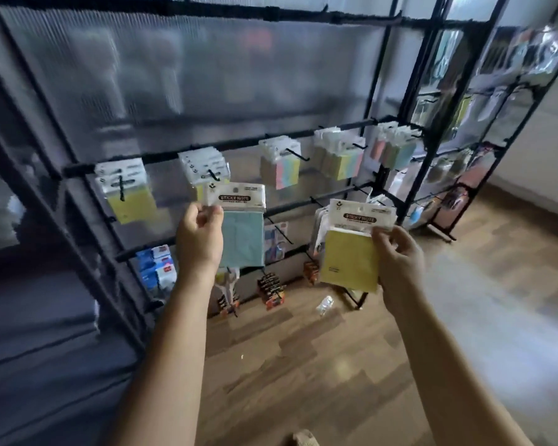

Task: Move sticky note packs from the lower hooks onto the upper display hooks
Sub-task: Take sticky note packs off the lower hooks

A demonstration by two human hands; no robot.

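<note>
- While both arms reach toward the black display rack (409,101), each hand holds one sticky note pack.
- Left hand (199,238): fingers curled, pinching the lower left corner of the white header card of a blue sticky note pack (243,239); pack hangs upright from the pinch, in front of the rack, just below the second hook (214,175) of the upper row.
- Right hand (397,262): fingers and thumb curled round the right edge of a yellow sticky note pack (350,259); pack slightly tilted, held off any hook, in front of the lower rail area.
- Both headers read "STICKY NOTE".
- Upper rail: five hooks loaded — yellow packs (128,191) far left, another bunch (203,165) behind the blue pack, then three bunches of pastel multicolour packs (281,170).
- Lower hooks behind the right hand hold a few more white-header packs (319,226), mostly hidden.
- Bottom of rack: blue-white packets (157,268) at left, small orange-black items (271,289) near the wooden floor (303,365).
- Clear wrapper scrap (324,305) lies on the floor.
</note>
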